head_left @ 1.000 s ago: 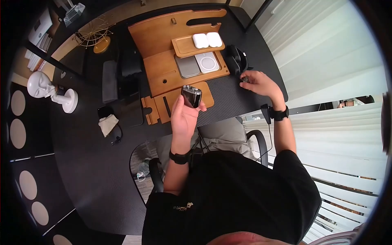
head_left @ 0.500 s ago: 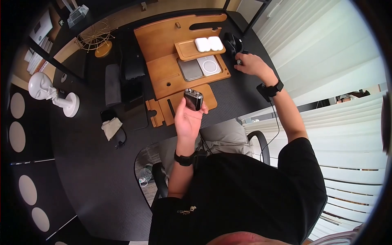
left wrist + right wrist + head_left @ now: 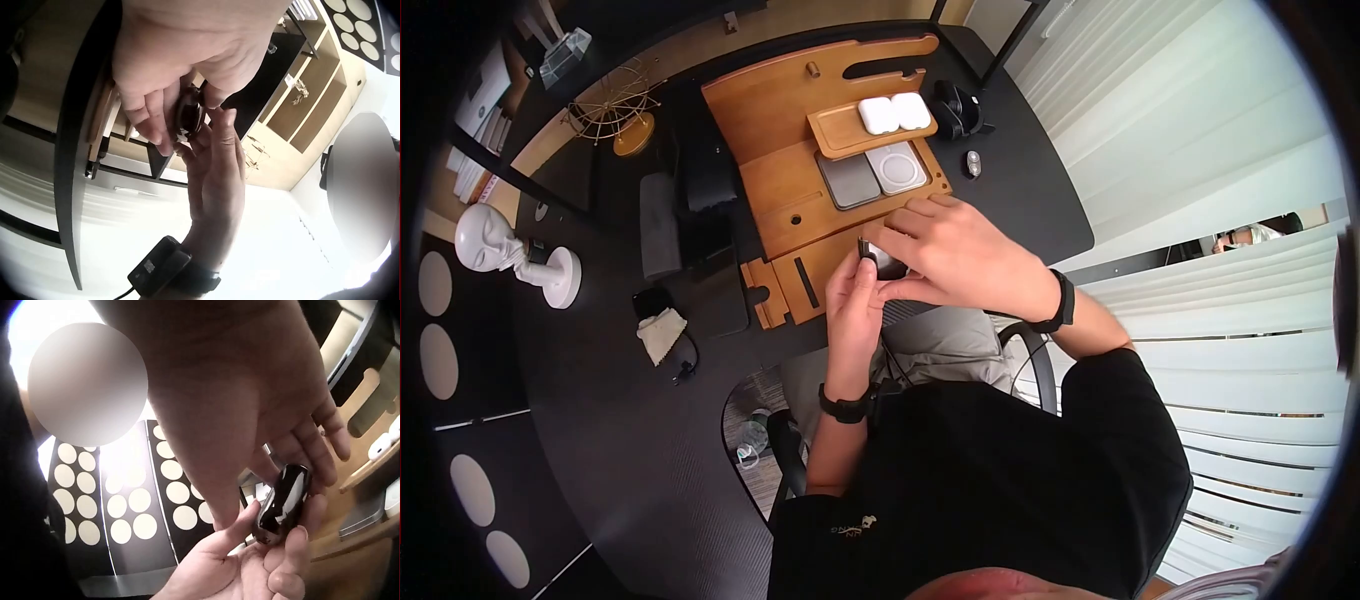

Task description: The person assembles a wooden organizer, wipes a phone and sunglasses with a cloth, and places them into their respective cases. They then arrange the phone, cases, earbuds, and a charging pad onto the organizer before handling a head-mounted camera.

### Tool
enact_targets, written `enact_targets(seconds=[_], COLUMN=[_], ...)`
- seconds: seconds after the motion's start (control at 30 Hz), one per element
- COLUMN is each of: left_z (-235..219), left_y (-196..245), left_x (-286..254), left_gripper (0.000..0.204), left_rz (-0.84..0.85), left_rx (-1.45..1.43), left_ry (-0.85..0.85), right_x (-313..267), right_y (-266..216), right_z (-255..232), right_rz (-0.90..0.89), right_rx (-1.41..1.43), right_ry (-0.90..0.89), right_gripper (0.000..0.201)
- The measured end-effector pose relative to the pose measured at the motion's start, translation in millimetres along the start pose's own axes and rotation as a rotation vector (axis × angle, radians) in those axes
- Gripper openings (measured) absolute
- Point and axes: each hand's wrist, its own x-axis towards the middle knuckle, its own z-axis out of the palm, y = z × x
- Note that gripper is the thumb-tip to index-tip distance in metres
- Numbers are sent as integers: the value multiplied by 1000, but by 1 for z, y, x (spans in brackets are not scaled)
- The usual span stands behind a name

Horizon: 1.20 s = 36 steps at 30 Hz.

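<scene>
A small glossy black electric shaver (image 3: 284,503) is between both hands, over the front of the wooden organizer. My left hand (image 3: 852,315) grips its body from below, thumb on one side and fingers on the other. From above, my right hand (image 3: 965,258) holds its upper end with bent fingers, covering most of it in the head view. In the left wrist view the dark shiny side of the shaver (image 3: 189,115) shows between the fingers of both hands. A small silver-and-dark oval piece (image 3: 973,163) lies on the desk at the right.
The wooden organizer (image 3: 768,215) carries two white cases (image 3: 895,114) on its shelf and a white charging pad (image 3: 897,168) below. Black headgear (image 3: 956,108) sits behind. To the left are a cloth (image 3: 662,335), a white head-shaped stand (image 3: 560,278) and a gold wheel ornament (image 3: 632,133).
My right hand has set the small oval piece on the desk at the right, then come back left to the shaver. My left hand has kept its hold, now with the thumb higher.
</scene>
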Motion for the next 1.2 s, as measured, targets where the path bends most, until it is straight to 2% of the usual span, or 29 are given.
enact_targets(seconds=[0.13,0.2,0.23,0.27,0.3,0.47,0.57,0.73,0.83,0.93,0.97,1.03,1.07,1.13,1.2], left_z=[0,-7,-5,0,5,3,2,-3,-3,-5,-4,-3,-3,-3,-2], left_y=[-3,-5,-4,-2,1,2,2,-3,-2,-5,-4,-2,-2,-3,-1], left_x=[1,1,0,0,0,2,3,3,3,3,3,3,3,2,2], left_gripper=[42,49,49,51,53,50,45,35,33,33,33,33,33,33,33], left_rz=[6,-21,-24,-35,-46,-13,-25,27,21,20,21,14,16,19,26], left_rx=[25,-14,-16,93,202,230,206,157,153,145,145,141,143,159,157], left_ry=[18,-88,-89,-76,-64,-64,-64,-115,-119,-111,-109,-107,-104,-100,-98], right_x=[-5,-9,-13,-15,-16,-52,-61,-51,-28,14,24,45,55,70,75], right_y=[6,14,21,29,37,112,133,146,149,137,136,143,148,154,155], right_z=[12,13,10,7,3,7,13,18,7,-10,-5,1,6,14,17], right_rz=[37,55,92,127,161,460,555,475,467,372,370,22,19,44,87], right_rx=[-83,-91,-67,-42,4,-120,-35,-54,-193,-182,-181,-218,-215,-180,-162], right_ry=[20,37,5,-27,45,-156,-183,-116,-186,10,9,245,246,34,12], right_gripper=[52,50,47,45,42,53,54,51,45,35,35,36,36,41,41])
